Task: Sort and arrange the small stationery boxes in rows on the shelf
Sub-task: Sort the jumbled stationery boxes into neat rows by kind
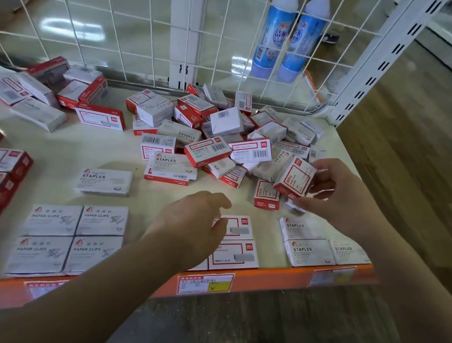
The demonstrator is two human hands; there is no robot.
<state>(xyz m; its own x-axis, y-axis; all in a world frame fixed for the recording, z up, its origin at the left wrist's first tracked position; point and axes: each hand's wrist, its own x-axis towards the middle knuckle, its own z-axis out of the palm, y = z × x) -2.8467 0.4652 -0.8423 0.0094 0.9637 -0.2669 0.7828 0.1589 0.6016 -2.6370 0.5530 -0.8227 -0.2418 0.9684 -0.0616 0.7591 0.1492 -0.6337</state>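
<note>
my right hand (335, 186) grips a red box (295, 178) near the shelf's (75, 155) right edge; left hand (197, 223) hangs loose (empty). the pile (214, 132) could topple if nudged.

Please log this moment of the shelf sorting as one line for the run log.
right hand: grips small red-and-white cardboard box by unsorted pile | left hand: over red-framed white boxes at shelf front | grey paper-clip boxes: squared up

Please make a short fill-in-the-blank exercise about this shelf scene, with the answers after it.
1. The right hand holds a red and white ____.
2. The four grey boxes at the front left are printed PAPER ____.
3. Behind the wire grid stand ____ blue bottles.
4. The bottle caps are ____.

Answers: box; CLIPS; two; red
</note>
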